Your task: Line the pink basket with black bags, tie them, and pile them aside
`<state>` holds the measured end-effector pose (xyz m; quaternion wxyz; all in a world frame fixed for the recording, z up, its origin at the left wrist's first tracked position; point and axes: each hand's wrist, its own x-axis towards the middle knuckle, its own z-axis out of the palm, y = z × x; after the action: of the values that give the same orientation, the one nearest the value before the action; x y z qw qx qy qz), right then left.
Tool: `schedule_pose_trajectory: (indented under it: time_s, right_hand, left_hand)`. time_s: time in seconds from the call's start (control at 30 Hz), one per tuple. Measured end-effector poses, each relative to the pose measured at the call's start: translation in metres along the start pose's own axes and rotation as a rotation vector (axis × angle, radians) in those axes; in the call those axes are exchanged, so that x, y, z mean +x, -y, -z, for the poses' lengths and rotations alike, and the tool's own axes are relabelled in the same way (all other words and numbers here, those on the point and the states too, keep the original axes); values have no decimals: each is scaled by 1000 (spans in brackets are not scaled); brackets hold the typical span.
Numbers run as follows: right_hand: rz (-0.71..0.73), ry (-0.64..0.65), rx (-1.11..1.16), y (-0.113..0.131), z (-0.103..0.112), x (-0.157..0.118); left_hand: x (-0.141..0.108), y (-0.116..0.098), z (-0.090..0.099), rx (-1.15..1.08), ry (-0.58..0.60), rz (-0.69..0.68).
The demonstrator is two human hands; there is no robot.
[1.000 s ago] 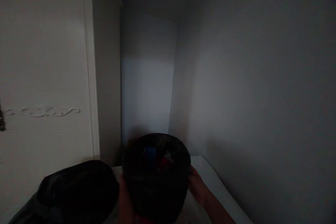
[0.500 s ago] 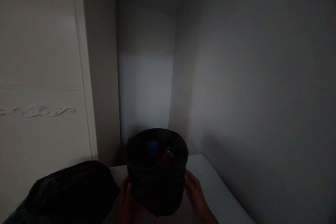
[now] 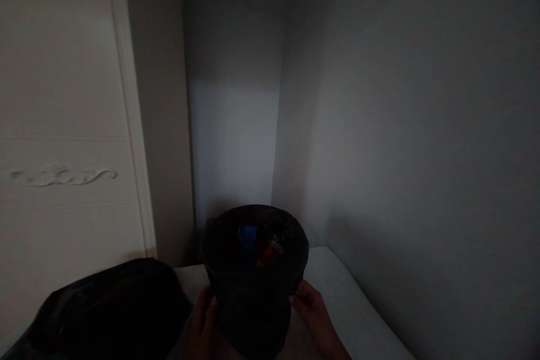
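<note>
Two hands on the dark bin [image 3: 254, 298], and it's so dim that its underside melts into shadow! Inside, a blue item [image 3: 247, 234] and a red one [image 3: 269, 253] just show, their lower parts lost in the gloom. Left hand [image 3: 202, 323] against the near left side, fingers curved and apart from the thumb; right hand [image 3: 311, 309] at the right side, fingers bent onto the wall, some tips hard to make out. The bin is held upright, mouth open, above the pale surface [image 3: 350, 304], right of a black bag [image 3: 113, 309] cut off below.
</note>
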<state>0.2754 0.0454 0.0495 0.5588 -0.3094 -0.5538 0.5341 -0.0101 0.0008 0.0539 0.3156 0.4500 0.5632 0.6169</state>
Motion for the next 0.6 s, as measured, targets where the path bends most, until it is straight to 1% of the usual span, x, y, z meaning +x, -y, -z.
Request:
schedule_pose_trajectory:
  time_s: [0.1, 0.23, 0.4, 0.6]
  right_hand:
    - [0, 13, -2, 3, 1, -1]
    - [20, 1, -48, -1, 4, 0]
    - [27, -8, -38, -6, 6, 1]
    - [18, -3, -38, -4, 5, 1]
  left_hand:
    - [-2, -6, -1, -3, 20, 26]
    - [-5, -10, 0, 4, 6, 78]
    - [-7, -17, -1, -1, 25, 41]
    - [-9, -15, -3, -8, 15, 62]
